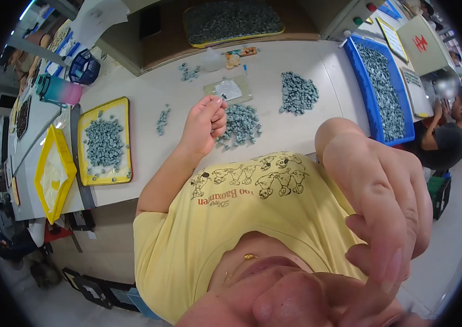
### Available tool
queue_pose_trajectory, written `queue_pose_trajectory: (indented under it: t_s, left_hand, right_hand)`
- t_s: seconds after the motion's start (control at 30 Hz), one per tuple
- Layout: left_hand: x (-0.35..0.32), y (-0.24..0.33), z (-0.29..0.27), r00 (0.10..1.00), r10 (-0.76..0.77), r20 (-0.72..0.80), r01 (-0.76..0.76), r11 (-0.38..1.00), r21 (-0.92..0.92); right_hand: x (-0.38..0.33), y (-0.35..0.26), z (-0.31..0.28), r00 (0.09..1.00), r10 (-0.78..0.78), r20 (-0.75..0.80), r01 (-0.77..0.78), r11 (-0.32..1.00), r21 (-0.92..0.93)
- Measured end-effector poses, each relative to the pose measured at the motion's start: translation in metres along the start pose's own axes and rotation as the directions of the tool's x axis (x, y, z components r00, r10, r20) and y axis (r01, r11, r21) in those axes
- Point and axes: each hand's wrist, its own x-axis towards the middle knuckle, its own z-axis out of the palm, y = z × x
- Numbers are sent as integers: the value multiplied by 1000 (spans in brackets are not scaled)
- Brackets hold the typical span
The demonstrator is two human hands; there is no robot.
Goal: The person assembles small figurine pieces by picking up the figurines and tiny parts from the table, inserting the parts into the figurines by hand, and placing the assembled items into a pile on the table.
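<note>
My left hand (208,124) is closed, thumb and forefinger pinched, above the table just left of a heap of small grey-green pieces (242,124). A tiny dark speck shows by the fingertips; whether the hand holds it I cannot tell. Behind the fingers lies a flat clear bag with a white label (228,90). Raised close to the camera, my right hand (386,191) looks large, its forefinger stretched downward and other fingers partly bent. Nothing shows in it. Another heap of the same pieces (298,92) sits farther right, and a short row (163,120) lies to the left.
Left stand a yellow-rimmed tray of pieces (127,141), a yellow frame-like tray (70,188) and a teal-pink bottle (59,90). A blue bin (362,109) full of pieces is at the right. A shelf holds another tray (236,42). A person (449,131) sits far right.
</note>
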Motion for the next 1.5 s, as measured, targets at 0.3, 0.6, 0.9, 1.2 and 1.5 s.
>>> queue_pose_trajectory:
  t_s: [0.3, 0.6, 0.9, 1.2, 1.5]
  left_hand:
    - [-29, 27, -39, 1000, 2, 6, -2, 1000, -20]
    - [-49, 44, -50, 1000, 4, 28, -4, 1000, -5]
    - [-52, 50, -50, 1000, -20, 18, 21, 1000, -1]
    - [-41, 43, -49, 998, -40, 42, 39, 999, 5]
    - [-7, 10, -56, 989, 145, 27, -148, 978, 145]
  right_hand:
    - [-9, 49, 26, 962, 251, -109, -242, 966, 94]
    - [-7, 73, 32, 799, 591, 108, -600, 793, 103]
    - [-9, 78, 27, 795, 576, 187, -603, 784, 147]
    - [-13, 67, 24, 806, 585, 89, -592, 801, 90]
    - [-101, 22, -81, 633, 738, -234, -496, 155, -854]
